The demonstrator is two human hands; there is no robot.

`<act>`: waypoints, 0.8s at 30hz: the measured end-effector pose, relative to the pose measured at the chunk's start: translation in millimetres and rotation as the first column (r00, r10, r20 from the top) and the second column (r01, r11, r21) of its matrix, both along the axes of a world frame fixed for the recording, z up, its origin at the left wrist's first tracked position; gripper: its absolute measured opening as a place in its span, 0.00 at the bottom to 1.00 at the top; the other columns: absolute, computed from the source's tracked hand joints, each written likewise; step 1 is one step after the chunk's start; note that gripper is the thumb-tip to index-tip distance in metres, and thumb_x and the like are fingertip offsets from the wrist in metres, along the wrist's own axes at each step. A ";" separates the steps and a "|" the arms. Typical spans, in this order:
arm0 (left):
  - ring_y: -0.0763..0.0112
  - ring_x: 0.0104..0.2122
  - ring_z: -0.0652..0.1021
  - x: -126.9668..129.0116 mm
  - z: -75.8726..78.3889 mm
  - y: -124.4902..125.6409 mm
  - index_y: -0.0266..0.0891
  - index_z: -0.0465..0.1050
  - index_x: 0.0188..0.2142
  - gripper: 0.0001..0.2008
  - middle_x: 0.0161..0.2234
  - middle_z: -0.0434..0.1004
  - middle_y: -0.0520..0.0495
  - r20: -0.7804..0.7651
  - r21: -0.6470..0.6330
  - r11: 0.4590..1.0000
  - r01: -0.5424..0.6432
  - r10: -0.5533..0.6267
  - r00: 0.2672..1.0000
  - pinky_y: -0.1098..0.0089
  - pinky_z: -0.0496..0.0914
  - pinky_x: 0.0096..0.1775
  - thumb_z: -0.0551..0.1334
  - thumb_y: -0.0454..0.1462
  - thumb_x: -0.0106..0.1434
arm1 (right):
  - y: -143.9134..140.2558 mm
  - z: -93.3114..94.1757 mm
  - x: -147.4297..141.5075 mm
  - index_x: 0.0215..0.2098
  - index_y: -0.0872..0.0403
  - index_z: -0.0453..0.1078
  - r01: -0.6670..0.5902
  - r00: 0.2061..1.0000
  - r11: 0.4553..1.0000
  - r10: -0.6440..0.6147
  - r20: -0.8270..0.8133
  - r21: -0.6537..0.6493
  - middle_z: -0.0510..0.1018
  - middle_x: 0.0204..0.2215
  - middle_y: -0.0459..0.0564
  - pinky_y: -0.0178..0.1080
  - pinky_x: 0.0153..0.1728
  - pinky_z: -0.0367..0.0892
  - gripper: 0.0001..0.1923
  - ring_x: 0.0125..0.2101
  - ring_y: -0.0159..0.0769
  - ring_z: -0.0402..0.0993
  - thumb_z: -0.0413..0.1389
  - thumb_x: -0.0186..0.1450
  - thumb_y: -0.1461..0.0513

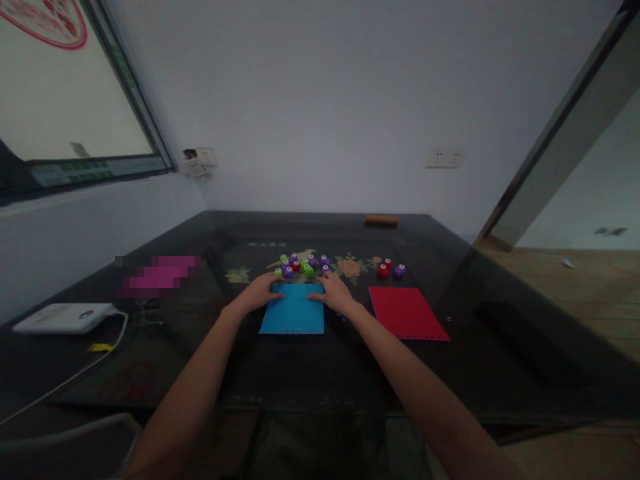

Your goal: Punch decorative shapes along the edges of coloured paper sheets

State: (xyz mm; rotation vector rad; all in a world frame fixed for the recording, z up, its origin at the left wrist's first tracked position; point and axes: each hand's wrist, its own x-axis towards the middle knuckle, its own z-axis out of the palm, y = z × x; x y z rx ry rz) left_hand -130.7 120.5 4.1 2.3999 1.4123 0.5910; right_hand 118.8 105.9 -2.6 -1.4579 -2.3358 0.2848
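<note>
A blue sheet [295,313] with a row of small holes along its near edge lies flat on the dark table in front of me. My left hand [260,292] rests at its far left corner, thumb over the sheet and fingers stretched along the far edge. At the far right corner lies my right hand [334,291], its thumb also on the sheet and its fingers spread forward. Just beyond the fingertips sits a cluster of small red, green and purple balls with eye-like spots, among them a green ball [308,271].
A red sheet [410,312] lies to the right, with a red ball [383,271] and a purple ball [399,271] behind it. A white device [65,318] with a cable is at left. A brown bar [381,220] lies near the wall.
</note>
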 end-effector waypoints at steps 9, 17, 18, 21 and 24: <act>0.52 0.47 0.70 1.8 -3.2 0.2 0.40 0.72 0.47 0.25 0.46 0.71 0.38 -0.050 0.014 1.000 -0.010 0.011 0.999 0.58 0.63 0.49 0.67 0.43 0.48 | 3.3 -3.1 -5.2 0.47 0.57 0.68 -0.001 0.999 0.999 0.002 0.043 -0.035 0.65 0.47 0.61 0.47 0.44 0.61 0.26 0.49 0.51 0.59 0.60 0.55 0.51; 0.54 0.46 0.69 1.9 -4.4 1.3 0.40 0.73 0.46 0.26 0.44 0.69 0.40 -0.019 0.016 0.999 -0.032 0.032 0.999 0.58 0.62 0.49 0.68 0.42 0.46 | 2.5 -0.7 -5.1 0.47 0.57 0.68 0.010 1.000 0.999 -0.010 -0.015 -0.039 0.65 0.47 0.58 0.45 0.46 0.60 0.27 0.49 0.48 0.60 0.62 0.53 0.53; 0.54 0.46 0.69 1.4 -4.8 1.5 0.40 0.73 0.47 0.26 0.44 0.69 0.40 -0.024 0.017 0.999 -0.028 0.029 0.999 0.58 0.62 0.49 0.68 0.42 0.46 | 1.5 0.2 -5.1 0.48 0.57 0.67 0.009 1.000 0.999 -0.010 -0.020 -0.037 0.66 0.46 0.58 0.45 0.46 0.60 0.27 0.49 0.48 0.60 0.62 0.53 0.53; 0.54 0.46 0.69 0.9 -4.7 1.4 0.39 0.72 0.46 0.26 0.44 0.69 0.40 -0.035 0.020 0.999 -0.026 0.026 0.999 0.58 0.62 0.48 0.67 0.43 0.47 | -2.2 3.2 -5.2 0.47 0.57 0.66 0.012 0.999 1.000 -0.013 -0.045 -0.020 0.67 0.46 0.58 0.45 0.46 0.60 0.27 0.49 0.47 0.60 0.62 0.52 0.55; 0.54 0.46 0.69 2.8 -1.9 0.0 0.39 0.71 0.44 0.24 0.44 0.69 0.40 -0.020 0.033 0.999 -0.024 0.024 0.999 0.58 0.62 0.48 0.68 0.41 0.46 | -5.5 5.4 -5.3 0.45 0.56 0.66 0.020 0.996 1.000 -0.022 -0.090 -0.017 0.68 0.45 0.56 0.43 0.45 0.60 0.25 0.48 0.45 0.61 0.63 0.51 0.58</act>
